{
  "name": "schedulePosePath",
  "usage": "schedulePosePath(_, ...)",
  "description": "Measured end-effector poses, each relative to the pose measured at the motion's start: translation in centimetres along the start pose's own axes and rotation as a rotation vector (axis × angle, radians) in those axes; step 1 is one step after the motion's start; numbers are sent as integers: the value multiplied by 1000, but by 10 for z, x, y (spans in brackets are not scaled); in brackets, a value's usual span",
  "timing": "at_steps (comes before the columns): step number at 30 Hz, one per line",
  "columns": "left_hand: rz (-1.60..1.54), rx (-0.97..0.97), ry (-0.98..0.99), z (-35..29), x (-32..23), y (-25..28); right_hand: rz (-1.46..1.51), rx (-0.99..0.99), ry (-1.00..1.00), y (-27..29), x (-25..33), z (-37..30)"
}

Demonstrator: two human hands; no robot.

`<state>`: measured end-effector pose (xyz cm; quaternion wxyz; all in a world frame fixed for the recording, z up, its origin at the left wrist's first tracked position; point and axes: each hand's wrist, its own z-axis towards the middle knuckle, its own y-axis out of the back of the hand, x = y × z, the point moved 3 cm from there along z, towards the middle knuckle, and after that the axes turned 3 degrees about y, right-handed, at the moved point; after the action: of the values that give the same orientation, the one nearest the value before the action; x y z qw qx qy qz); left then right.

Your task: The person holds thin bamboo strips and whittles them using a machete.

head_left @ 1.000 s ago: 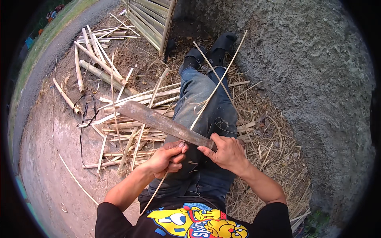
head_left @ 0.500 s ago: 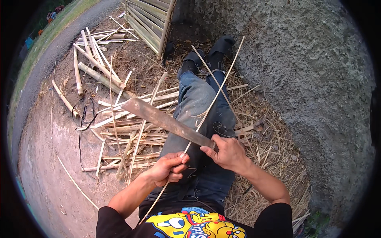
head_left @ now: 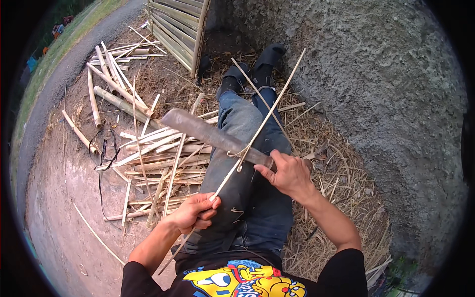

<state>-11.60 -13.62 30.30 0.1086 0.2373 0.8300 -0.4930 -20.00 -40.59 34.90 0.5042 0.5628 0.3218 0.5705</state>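
Note:
My left hand (head_left: pixel 196 213) pinches a long thin bamboo strip (head_left: pixel 273 109) near its lower part; the strip slants up and right across my legs. In my right hand (head_left: pixel 289 174) is the handle end of a machete (head_left: pixel 205 134), its broad, dull blade reaching up and left. The blade crosses the strip over my thighs, and a curled shaving hangs at that crossing. The handle itself is mostly hidden by my fingers. A second thin strip (head_left: pixel 257 92) lies over my lower legs, crossing behind the first.
Split bamboo pieces (head_left: pixel 163 161) are heaped left of my legs, with thicker bamboo lengths (head_left: pixel 121 101) beyond. A slatted bamboo panel (head_left: pixel 178 32) stands at the far end. Shavings (head_left: pixel 346 198) cover the ground at right, beside a rough stone wall (head_left: pixel 396 89).
My left hand has moved left and slightly down with the strip. The machete has shifted right and up along the strip, and a shaving now curls at the blade.

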Motion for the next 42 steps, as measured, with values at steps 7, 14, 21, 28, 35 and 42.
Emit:
schedulePosePath(7,66,-32,48,-6,1,9,62,-73,-103,-10,-16,2)
schedulePosePath(14,136,-139,-5,-2,-3,6,-35,-193,-77,-13,-42,12)
schedulePosePath(21,494,-209,-80,0,-29,0,66,-231,-96,-25,-30,7)
schedulePosePath(28,702,-421,-373,27,-25,-4,329,-162,-103,-33,-32,6)
schedulePosePath(35,538,-314,-344,32,-27,0,497,-180,-176,-25,-15,3)
schedulePosePath(42,419,-260,-235,20,-26,-3,-63,-321,-24,-24,-49,16)
